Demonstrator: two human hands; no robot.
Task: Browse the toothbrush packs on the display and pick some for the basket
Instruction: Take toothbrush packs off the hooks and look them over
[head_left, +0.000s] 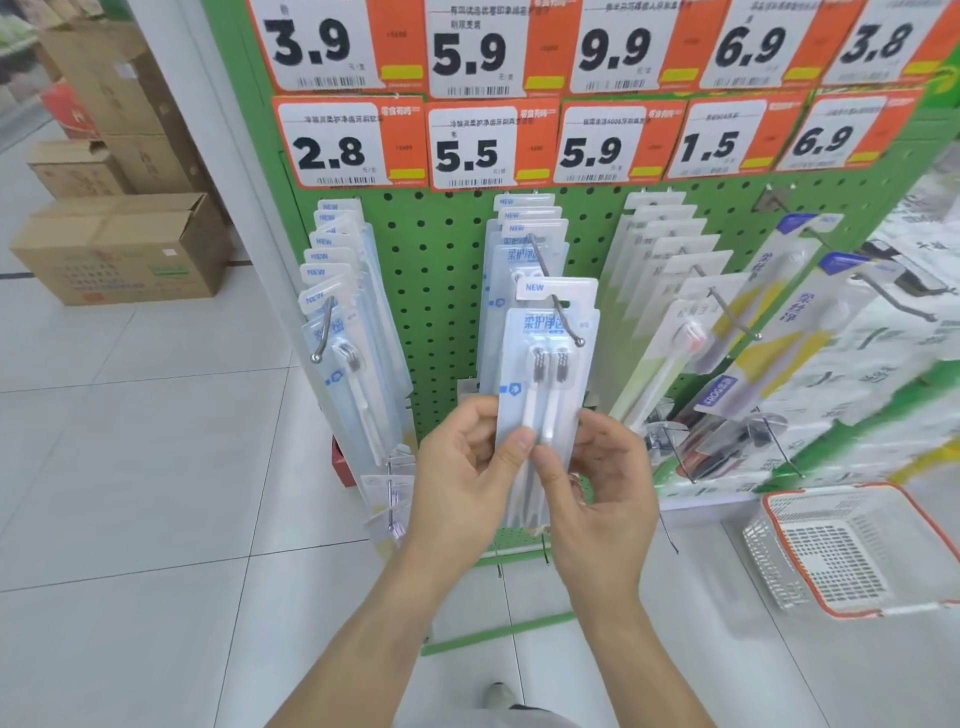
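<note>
Nearest the camera, two bare forearms reach up from the bottom edge toward a green pegboard display (441, 291). The left hand (462, 467) and the right hand (597, 473) are both closed around the lower part of one toothbrush pack (545, 374), thumbs pressed on its clear front and fingers curled behind it. The pack holds two white-handled brushes with dark bristles side by side, and its card top, marked NEW, is threaded on a metal hook (566, 322) in the middle column of the display. The pack tilts outward from the board at its lower end.

To the right, on the white tiled floor (156, 467), sits a white mesh basket (841, 545) with an orange rim; nothing shows inside it.

Behind the held pack hang more packs of the same kind (524, 228). A left column of single-brush packs (343, 291) hangs from its own hook, and to the right are columns with green and yellow cards (670, 291). Above them run two rows of orange and white price tags (467, 150); the tag over the middle column reads 5.5. Far left, brown cardboard boxes (124, 249) are stacked on the floor.
</note>
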